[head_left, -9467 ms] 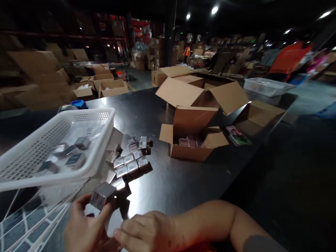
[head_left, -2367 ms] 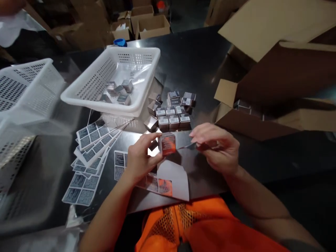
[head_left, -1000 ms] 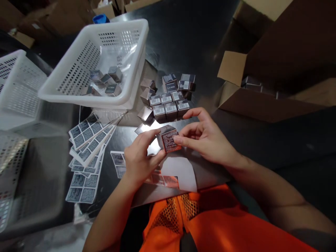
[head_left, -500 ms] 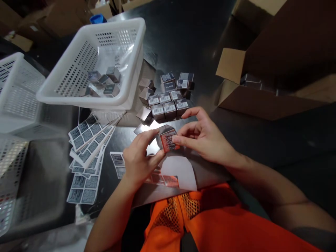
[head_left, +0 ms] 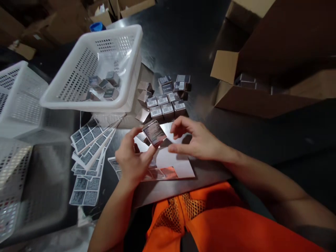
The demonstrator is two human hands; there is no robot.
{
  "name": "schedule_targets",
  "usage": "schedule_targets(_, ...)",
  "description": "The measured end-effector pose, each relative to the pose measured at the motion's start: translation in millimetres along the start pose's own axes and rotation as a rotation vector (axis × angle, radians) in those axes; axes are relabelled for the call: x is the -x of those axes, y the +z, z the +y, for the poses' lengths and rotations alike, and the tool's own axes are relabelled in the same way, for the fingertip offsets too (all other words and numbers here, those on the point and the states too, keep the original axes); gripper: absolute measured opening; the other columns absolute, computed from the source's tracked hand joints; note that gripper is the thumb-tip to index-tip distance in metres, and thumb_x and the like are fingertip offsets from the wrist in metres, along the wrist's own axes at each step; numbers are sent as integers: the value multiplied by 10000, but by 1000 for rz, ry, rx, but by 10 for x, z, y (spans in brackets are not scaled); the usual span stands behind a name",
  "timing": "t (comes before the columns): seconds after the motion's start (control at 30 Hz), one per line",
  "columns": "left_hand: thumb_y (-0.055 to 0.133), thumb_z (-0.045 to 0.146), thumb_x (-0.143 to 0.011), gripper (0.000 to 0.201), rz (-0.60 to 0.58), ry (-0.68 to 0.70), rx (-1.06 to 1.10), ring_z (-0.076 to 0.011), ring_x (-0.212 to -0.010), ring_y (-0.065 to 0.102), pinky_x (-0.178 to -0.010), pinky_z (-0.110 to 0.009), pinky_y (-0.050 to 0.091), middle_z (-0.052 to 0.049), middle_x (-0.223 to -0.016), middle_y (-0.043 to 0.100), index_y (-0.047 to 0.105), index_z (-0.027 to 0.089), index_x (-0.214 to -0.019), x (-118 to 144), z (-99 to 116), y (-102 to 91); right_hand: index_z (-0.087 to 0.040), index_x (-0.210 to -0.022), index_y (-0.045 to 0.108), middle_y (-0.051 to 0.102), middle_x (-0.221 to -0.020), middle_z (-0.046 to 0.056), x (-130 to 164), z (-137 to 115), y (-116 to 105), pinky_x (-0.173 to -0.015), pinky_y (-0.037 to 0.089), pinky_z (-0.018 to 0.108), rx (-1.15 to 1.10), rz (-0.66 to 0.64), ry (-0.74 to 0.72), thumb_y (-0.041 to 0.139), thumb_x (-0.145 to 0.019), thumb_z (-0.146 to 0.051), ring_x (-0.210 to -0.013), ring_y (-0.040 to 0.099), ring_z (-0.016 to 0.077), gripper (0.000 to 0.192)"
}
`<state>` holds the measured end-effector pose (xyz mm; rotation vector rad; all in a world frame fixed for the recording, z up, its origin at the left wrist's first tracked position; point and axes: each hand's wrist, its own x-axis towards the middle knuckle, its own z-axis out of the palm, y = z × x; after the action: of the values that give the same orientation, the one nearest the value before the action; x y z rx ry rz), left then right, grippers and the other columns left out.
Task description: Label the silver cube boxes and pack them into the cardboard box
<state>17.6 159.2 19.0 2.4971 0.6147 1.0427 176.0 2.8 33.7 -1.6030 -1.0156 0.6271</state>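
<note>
A small shiny carton [head_left: 154, 133] with a dark printed face is pinched between the thumb and fingers of my left hand [head_left: 135, 154]. My right hand [head_left: 199, 140] hovers just to its right, thumb and curled fingers apart, with nothing between them. Below both hands lies a white sheet [head_left: 181, 162] with a row of shiny labels [head_left: 156, 173] near its front edge. Just beyond, several small cartons [head_left: 166, 108] stand in rows, most with barcodes facing up. To the left, printed label sheets [head_left: 88, 185] are fanned out on the dark metal table.
A white perforated basket [head_left: 86, 103] with several small cartons inside stands at the back left. More plastic baskets [head_left: 26, 105] are at the far left. On the right, an open cardboard box [head_left: 262, 103] holds similar cartons. A blue round object [head_left: 97, 27] sits behind the basket.
My right hand has come away from the carton and its fingers have parted. My left hand has turned the carton and shifted it slightly left. The white sheet beneath now lies flatter.
</note>
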Motion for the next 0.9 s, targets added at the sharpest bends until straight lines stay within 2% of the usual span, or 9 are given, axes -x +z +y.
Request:
schedule_targets(0.07, 883, 365, -710, 513, 38, -67, -28, -120, -667, 631, -522, -216, 430, -36, -980, 738, 670, 182, -1139, -38, -17, 2, -212, -960, 630, 681, -940, 14, 11, 22, 58, -757, 491, 310, 63, -122, -162, 915, -682, -491, -860, 632, 187, 486)
schedule_targets(0.13, 882, 377, -700, 538, 52, -129, -35, -160, -769, 682, -553, -226, 450, -48, -999, 743, 666, 182, -1152, -71, -49, 5, -201, -994, 658, 706, -969, 34, 31, 49, 127, -844, 485, 358, 182, -195, -306, 911, -708, -474, -904, 637, 211, 469)
schedule_targets(0.27, 847, 449, -715, 523, 35, -218, -46, -177, -753, 691, -598, -259, 472, -46, -991, 756, 670, 200, -1140, -108, -109, -8, -177, -1048, 701, 751, -948, 54, 96, 71, 225, -882, 502, 375, 306, -229, -350, 747, -922, -333, -879, 682, 204, 206)
schedule_targets(0.4, 811, 481, -726, 467, -33, -314, -36, -217, -742, 712, -623, -301, 489, -52, -989, 774, 691, 219, -1092, -128, -145, 0, -174, -1083, 751, 736, -982, 92, 175, 35, 265, -751, 560, 279, 364, -140, -342, 595, -1007, -246, -843, 714, 178, 189)
schedule_targets(0.5, 798, 508, -723, 465, -88, -361, 9, -232, -712, 713, -620, -328, 507, -52, -985, 781, 697, 231, -1083, -148, -196, 56, -212, -1120, 743, 764, -875, 74, 203, 55, 297, -638, 559, 299, 437, -64, -466, 534, -1032, -320, -726, 729, 198, 251)
schedule_targets(0.6, 805, 540, -697, 476, -61, -354, 13, -278, -828, 720, -674, -369, 537, -73, -1003, 763, 703, 228, -1041, -158, -237, 96, -250, -1137, 704, 793, -817, 42, 203, 99, 346, -600, 557, 337, 468, 22, -546, 542, -1023, -365, -660, 743, 219, 229)
schedule_targets(0.7, 826, 554, -674, 477, -78, -402, 52, -258, -725, 691, -643, -381, 534, -70, -926, 747, 696, 216, -984, -163, -226, 95, -241, -1023, 707, 784, -801, 17, 182, 109, 388, -724, 594, 334, 537, 109, -648, 568, -1008, -269, -767, 763, 209, 143)
schedule_targets(0.8, 831, 509, -688, 505, -95, -465, 185, -219, -642, 664, -595, -356, 525, -66, -913, 754, 689, 207, -1068, -187, -186, 81, -206, -927, 712, 785, -863, 22, 164, 50, 385, -930, 568, 377, 651, 218, -873, 613, -968, -159, -951, 743, 216, 117)
schedule_targets(0.9, 812, 475, -717, 578, -111, -509, 348, -222, -731, 695, -579, -321, 525, -94, -1023, 758, 669, 200, -1205, -219, -166, 79, -232, -909, 718, 798, -909, -21, 187, -66, 335, -1072, 491, 393, 624, 178, -1038, 647, -955, -164, -988, 728, 184, 109)
